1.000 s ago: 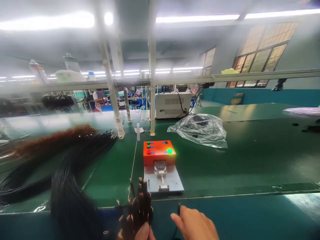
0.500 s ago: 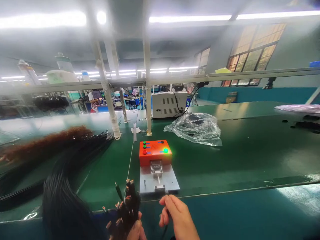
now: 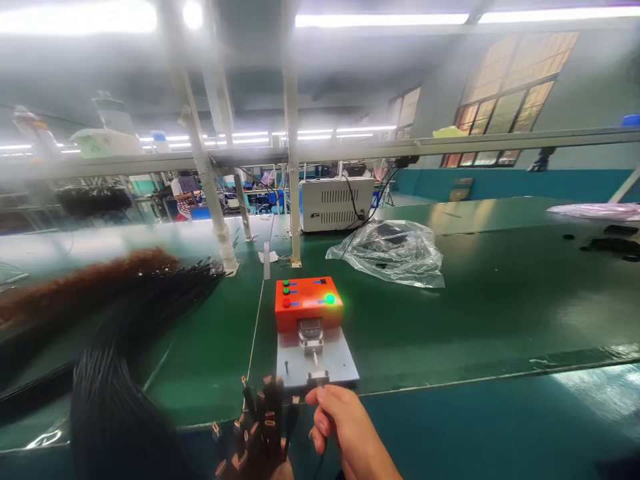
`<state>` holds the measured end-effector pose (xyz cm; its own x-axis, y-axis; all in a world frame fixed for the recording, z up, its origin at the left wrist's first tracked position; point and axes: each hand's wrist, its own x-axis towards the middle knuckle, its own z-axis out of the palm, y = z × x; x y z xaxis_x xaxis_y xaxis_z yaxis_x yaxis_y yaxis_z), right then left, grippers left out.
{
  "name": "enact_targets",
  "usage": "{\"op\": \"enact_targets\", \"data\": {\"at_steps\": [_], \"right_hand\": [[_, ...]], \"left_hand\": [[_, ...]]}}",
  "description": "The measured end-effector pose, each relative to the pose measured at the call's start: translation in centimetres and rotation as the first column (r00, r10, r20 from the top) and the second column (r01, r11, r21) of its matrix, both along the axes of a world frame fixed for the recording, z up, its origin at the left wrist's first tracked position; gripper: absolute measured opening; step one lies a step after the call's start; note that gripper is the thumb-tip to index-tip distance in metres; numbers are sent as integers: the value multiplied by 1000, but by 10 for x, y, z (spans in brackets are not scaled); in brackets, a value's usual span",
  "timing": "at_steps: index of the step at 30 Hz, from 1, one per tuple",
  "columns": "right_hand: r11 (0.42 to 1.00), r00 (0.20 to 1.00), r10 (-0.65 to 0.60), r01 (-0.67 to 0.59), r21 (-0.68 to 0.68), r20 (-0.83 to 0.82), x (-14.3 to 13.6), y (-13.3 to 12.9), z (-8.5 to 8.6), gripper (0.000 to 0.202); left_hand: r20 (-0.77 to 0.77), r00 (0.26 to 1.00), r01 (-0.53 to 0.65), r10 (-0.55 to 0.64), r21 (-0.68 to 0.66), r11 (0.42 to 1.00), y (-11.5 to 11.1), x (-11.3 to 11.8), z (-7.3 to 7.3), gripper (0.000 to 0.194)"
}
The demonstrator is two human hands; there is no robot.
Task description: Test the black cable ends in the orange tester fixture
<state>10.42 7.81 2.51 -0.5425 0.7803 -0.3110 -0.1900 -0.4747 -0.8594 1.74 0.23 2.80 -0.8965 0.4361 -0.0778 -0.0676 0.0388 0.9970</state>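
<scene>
Cable plug (image 3: 316,381) at right hand (image 3: 345,427) fingertips

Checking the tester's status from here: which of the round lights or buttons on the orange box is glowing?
The green one at the right side of the orange box, the glowing green light. The three small buttons at its left, two green and one red, are not glowing.

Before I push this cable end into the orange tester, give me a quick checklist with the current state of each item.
1. Green lamp on the orange tester lit: ok.
2. Right hand near the slot on the grey plate: ok.
3. Cable end pinched in the right hand: cannot tell, fingers hide it.
4. Left hand holds the bundle of black cables: ok.
5. Loose black cables away from the plate: ok.
</scene>
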Motion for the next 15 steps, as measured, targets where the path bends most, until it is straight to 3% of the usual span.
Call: {"op": "enact_targets", "data": {"at_steps": [6,11,13,15], "right_hand": [[999,999,-31,31,-25,-33,-2,-1,9,26],[999,999,-33,32,-23,-25,-3,-2,6,28],[999,1000,8,-8,31,-19,-1,-1,3,29],[980,988,129,-139,140,79,6,-1,0,26]], "left_hand": [[-115,990,88,-77,96,991,7,-10,-14,22],[-126,989,78,-73,35,996,4,-12,-19,25],[-123,990,70,-69,-3,998,6,-10,-20,24],[-129,989,74,-75,-17,997,7,-8,-22,26]]}}
